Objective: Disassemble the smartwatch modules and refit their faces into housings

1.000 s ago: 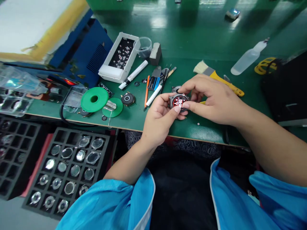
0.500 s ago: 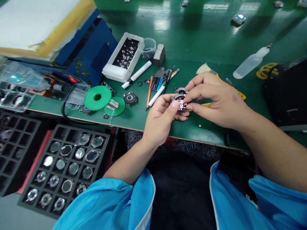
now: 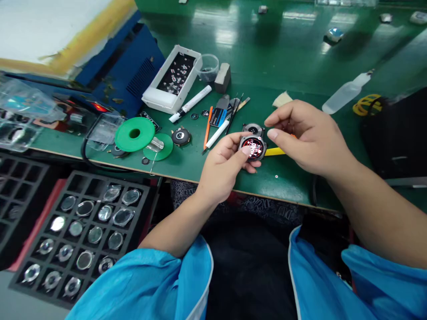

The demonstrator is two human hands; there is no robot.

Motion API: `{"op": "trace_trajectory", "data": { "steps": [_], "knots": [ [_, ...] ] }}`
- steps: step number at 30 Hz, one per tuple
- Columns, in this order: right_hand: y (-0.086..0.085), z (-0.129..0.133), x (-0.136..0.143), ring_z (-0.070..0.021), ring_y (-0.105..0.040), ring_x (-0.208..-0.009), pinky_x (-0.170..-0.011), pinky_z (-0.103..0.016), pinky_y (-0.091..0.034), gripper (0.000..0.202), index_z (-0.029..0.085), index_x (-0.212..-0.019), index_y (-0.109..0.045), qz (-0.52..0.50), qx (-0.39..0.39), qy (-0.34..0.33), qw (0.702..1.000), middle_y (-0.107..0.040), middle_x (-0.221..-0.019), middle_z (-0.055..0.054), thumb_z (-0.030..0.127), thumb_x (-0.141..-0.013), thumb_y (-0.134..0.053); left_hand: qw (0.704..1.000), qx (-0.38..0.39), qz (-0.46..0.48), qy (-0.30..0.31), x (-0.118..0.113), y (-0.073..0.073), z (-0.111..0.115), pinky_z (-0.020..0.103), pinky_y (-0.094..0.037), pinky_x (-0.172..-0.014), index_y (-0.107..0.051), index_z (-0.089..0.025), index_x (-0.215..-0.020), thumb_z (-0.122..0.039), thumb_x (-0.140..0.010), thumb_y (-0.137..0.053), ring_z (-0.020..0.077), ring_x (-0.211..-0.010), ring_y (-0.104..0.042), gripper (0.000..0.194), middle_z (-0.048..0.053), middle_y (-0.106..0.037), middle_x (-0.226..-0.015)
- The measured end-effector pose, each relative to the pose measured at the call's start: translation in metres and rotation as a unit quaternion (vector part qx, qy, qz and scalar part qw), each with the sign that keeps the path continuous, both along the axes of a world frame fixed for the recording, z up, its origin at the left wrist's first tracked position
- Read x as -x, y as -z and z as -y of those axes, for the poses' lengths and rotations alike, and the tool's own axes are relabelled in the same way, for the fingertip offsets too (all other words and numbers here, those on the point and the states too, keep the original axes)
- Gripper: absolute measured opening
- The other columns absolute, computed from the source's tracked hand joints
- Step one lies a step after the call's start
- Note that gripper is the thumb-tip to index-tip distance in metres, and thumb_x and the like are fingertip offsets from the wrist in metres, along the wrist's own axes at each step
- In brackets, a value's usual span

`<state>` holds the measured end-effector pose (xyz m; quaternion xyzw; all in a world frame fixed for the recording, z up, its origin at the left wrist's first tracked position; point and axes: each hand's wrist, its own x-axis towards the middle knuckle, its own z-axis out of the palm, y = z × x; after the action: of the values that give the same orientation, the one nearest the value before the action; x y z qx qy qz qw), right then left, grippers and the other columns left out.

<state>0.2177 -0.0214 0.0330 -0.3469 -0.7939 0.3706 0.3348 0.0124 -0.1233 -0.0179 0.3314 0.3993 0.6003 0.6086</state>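
Note:
My left hand [image 3: 224, 166] grips a round smartwatch [image 3: 254, 148] without a strap, thumb on its face and fingers beneath. Its screen is lit with red and white digits. Just behind it a second round watch body [image 3: 253, 129] shows its sensor back; it seems to lie on the bench. My right hand [image 3: 305, 135] hovers to the right of the smartwatch, apart from it, thumb and forefinger spread with nothing visible between them. Partly hidden under that hand is a yellow-handled tool [image 3: 275, 151].
A green solder spool [image 3: 135, 134], another watch back [image 3: 181, 136], a white marker [image 3: 191, 103], an orange stick [image 3: 208, 128] and a white parts box [image 3: 171, 80] stand leftward. Foam trays [image 3: 96, 189] of watches sit below the bench edge. A squeeze bottle [image 3: 345, 95] lies far right.
My right hand has drawn back to the right, off the smartwatch, and its fingers have parted. The screen and the watch behind it show more fully. My left hand keeps its hold.

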Motion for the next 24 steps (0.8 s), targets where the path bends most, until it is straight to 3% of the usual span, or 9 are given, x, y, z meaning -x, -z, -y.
{"op": "trace_trajectory", "data": {
  "steps": [7,24],
  "knots": [
    [0.005,-0.001,0.004,-0.0186,-0.072,-0.085,-0.076,-0.034,-0.064,0.012,0.023,-0.108,-0.084,-0.019,0.032,0.018,0.999,-0.081,-0.098,-0.003,0.029,-0.098,-0.078,1.0,0.022,0.006,0.003,0.002,-0.006,0.0,0.02,-0.068,-0.062,-0.078,-0.019,-0.132,-0.043,-0.095,-0.105,0.0116,-0.074,-0.085,0.051,0.003,-0.087,-0.112],
    [-0.004,0.002,0.004,-0.0178,-0.072,-0.084,-0.082,-0.036,-0.063,0.015,0.022,-0.106,-0.085,0.015,0.037,-0.003,0.999,-0.083,-0.098,-0.003,0.035,-0.1,-0.078,0.999,0.035,0.007,0.006,0.0,-0.009,-0.001,0.02,-0.067,-0.061,-0.079,-0.017,-0.132,-0.04,-0.093,-0.106,0.012,-0.073,-0.085,0.052,0.003,-0.087,-0.107]
  ]
}}
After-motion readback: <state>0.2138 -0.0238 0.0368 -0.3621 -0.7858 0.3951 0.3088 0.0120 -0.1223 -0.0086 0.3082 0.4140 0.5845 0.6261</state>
